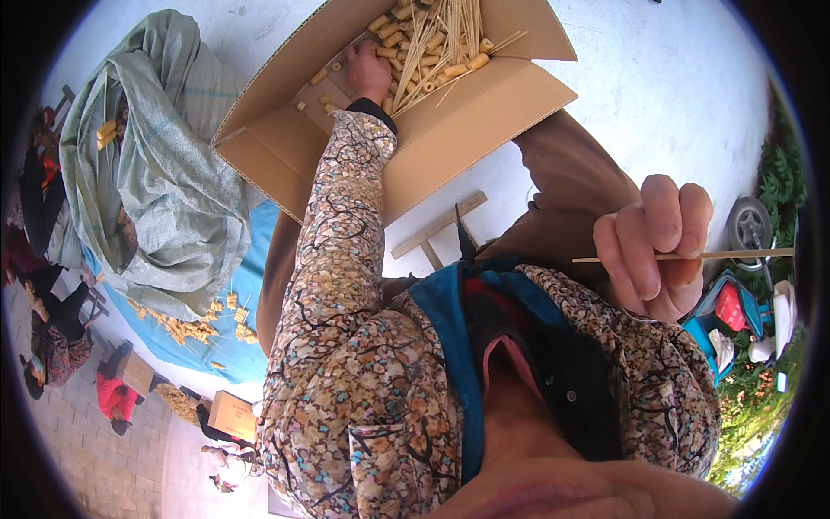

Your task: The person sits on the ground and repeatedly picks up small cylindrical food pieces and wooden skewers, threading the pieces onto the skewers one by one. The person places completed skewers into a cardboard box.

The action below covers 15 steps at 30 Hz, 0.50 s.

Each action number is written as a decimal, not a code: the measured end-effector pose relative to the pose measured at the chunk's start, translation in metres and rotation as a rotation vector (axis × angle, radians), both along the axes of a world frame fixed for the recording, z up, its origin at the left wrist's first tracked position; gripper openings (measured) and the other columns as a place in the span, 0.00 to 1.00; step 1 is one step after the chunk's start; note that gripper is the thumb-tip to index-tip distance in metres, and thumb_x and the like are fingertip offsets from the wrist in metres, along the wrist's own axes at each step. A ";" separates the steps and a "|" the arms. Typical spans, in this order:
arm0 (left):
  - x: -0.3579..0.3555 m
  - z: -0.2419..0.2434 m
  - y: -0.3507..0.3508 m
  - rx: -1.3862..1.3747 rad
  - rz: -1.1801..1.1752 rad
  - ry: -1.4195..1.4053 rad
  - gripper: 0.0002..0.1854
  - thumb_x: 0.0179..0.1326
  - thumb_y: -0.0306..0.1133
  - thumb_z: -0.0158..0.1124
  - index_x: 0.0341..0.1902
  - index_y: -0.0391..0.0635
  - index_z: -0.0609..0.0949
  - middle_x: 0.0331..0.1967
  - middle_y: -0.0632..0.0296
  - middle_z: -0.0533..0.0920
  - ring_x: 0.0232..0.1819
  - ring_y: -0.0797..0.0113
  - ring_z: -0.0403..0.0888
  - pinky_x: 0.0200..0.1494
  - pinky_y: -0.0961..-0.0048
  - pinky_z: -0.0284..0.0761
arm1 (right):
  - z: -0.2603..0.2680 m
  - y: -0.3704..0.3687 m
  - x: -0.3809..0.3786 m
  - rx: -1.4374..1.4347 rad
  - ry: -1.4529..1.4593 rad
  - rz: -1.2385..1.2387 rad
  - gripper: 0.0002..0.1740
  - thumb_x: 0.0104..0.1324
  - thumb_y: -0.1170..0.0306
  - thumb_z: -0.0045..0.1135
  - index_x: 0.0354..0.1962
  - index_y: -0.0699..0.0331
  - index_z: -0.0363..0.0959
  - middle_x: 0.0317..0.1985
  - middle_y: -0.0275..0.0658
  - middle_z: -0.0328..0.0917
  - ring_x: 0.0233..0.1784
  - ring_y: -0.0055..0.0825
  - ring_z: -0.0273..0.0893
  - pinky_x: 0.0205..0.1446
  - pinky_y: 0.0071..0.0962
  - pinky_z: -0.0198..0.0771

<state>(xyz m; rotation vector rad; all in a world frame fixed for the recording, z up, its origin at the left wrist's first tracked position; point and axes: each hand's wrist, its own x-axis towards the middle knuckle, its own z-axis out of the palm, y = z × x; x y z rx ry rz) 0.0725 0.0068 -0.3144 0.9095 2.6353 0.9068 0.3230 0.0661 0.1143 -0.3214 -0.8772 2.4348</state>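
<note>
In the cardboard box before me lie many short, hollow, tube-shaped tan pieces, which look like a puffed food. A loose bundle of thin wooden skewers rests across them. My left hand reaches down into the box at the left edge of this heap. Its fingertips are partly hidden, so whether they grip a piece is unclear. Raised at my right side, my right hand pinches a single bare skewer lying roughly level between thumb and fingers.
A grey-green woven sack stands left of the box, with skewered pieces on it. More skewered pieces lie on a blue sheet. Under the box is a wooden stool frame. Other people sit further left.
</note>
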 end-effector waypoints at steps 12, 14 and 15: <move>-0.054 0.033 -0.038 0.939 0.053 -2.078 0.17 0.60 0.35 0.56 0.53 0.51 0.74 0.49 0.54 0.76 0.44 0.56 0.74 0.35 0.63 0.74 | -0.003 0.003 0.002 0.068 -0.008 -0.002 0.08 0.64 0.69 0.56 0.36 0.60 0.65 0.43 0.39 0.69 0.20 0.16 0.63 0.29 0.21 0.61; -0.049 0.041 -0.035 0.978 0.031 -2.110 0.18 0.60 0.37 0.55 0.54 0.51 0.73 0.50 0.53 0.76 0.45 0.55 0.74 0.37 0.62 0.75 | -0.002 0.003 0.001 0.064 -0.006 -0.015 0.08 0.64 0.69 0.56 0.36 0.60 0.65 0.43 0.40 0.69 0.19 0.16 0.63 0.29 0.21 0.61; -0.048 0.040 -0.037 1.002 -0.006 -2.133 0.18 0.61 0.38 0.55 0.55 0.51 0.73 0.50 0.53 0.76 0.46 0.54 0.75 0.39 0.61 0.75 | -0.002 0.002 0.001 0.059 -0.002 -0.014 0.08 0.64 0.70 0.56 0.36 0.60 0.65 0.43 0.40 0.69 0.19 0.16 0.63 0.29 0.21 0.61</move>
